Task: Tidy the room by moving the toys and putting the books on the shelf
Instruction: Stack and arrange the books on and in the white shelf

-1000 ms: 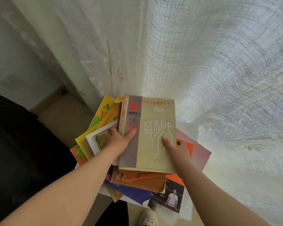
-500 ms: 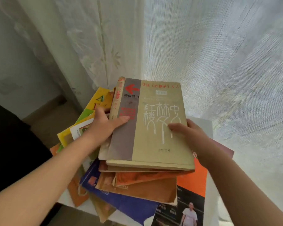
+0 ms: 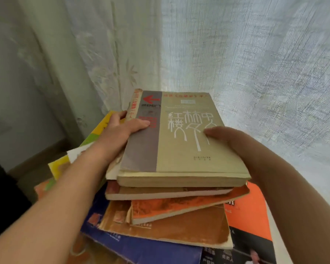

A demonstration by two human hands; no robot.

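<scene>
1. Books: a loose pile fills the lower middle of the view, and the top one, a thick olive-and-grey paperback (image 3: 181, 138) with a red arrow and large white characters on its cover, lies flat and roughly square to the viewer.
2. The left hand (image 3: 120, 128) is clamped on that paperback's spine edge, thumb lying across the grey band of the cover and fingers wrapped down out of sight beside the spine.
3. The right hand (image 3: 231, 140) grips the opposite long edge, thumb pressed on the cover near the white characters; its fingers are hidden under the book.
4. Directly beneath sit a brown-covered book (image 3: 166, 193) and an orange-covered book (image 3: 179, 208), their near edges sticking out past the top one and skewed at different angles.
5. Lower down a worn tan book (image 3: 179, 229) and a dark blue book (image 3: 141, 248) fan out toward the viewer, corners overhanging.
6. To the left, under the left forearm, yellow and green picture books (image 3: 95, 134) poke out; to the right an orange-and-black magazine (image 3: 250, 212) lies flat at the bottom of the pile.
7. A sheer white curtain (image 3: 255, 63) hangs close behind and to the right of the pile, with a patterned drape (image 3: 95, 54) at back left, so the far edges have little room; the near side is open.
</scene>
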